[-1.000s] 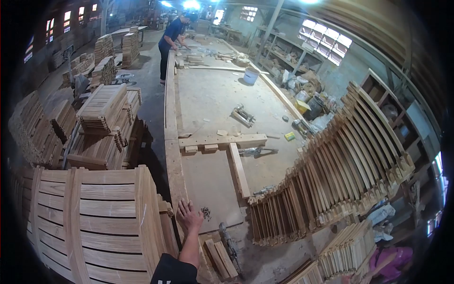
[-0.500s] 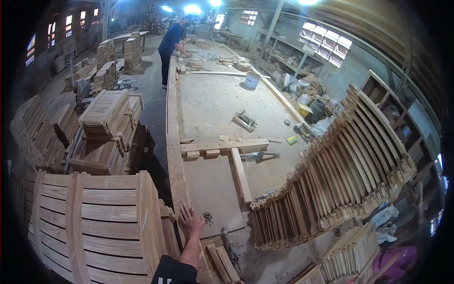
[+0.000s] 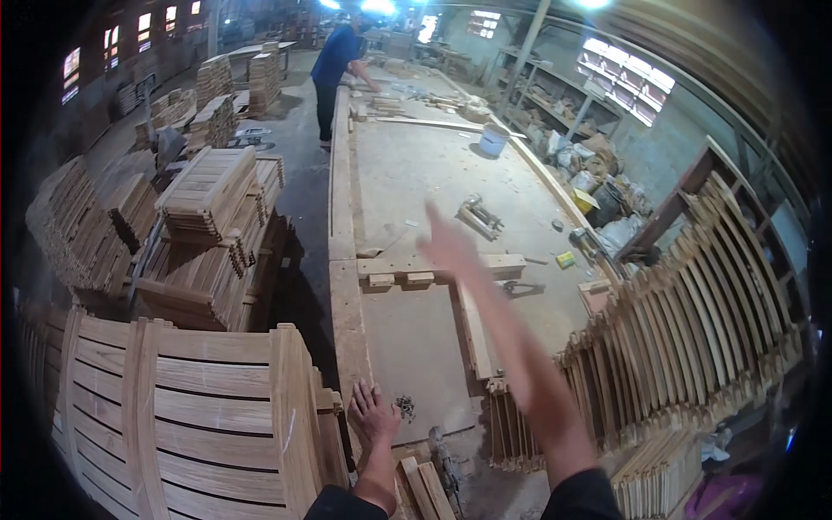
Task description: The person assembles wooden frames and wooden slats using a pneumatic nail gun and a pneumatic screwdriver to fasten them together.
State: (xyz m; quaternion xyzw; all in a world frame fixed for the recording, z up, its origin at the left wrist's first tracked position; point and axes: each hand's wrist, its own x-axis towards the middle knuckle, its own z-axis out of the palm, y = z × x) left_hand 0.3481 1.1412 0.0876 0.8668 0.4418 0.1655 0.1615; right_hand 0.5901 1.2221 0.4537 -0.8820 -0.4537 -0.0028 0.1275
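Observation:
My left hand [image 3: 374, 412] lies flat on the near left edge of the worktable [image 3: 399, 329], fingers spread. Beside its fingertips is a small heap of screws or similar metal bits [image 3: 405, 406]. My right hand [image 3: 452, 249], blurred by motion, is stretched out over the table with fingers apart and nothing visible in it. Below and around it runs a wooden crosspiece [image 3: 498, 263] with small blocks along its near side. A wooden strip [image 3: 472, 334] extends from it toward me, partly behind my forearm. Past my right hand lies a metal power tool [image 3: 479, 217].
A slatted wooden panel [image 3: 212, 407] stands at the left. Curved wooden slats [image 3: 659, 329] are stacked at the right. Farther back are a white bucket [image 3: 494, 139], a yellow-green box [image 3: 565, 260] and a person [image 3: 334, 65] at the table. Wood stacks [image 3: 204, 195] fill the left floor.
My right arm has come into view and reaches forward across the table. My left hand stays on the table edge. The view has shifted, moving the scene slightly right.

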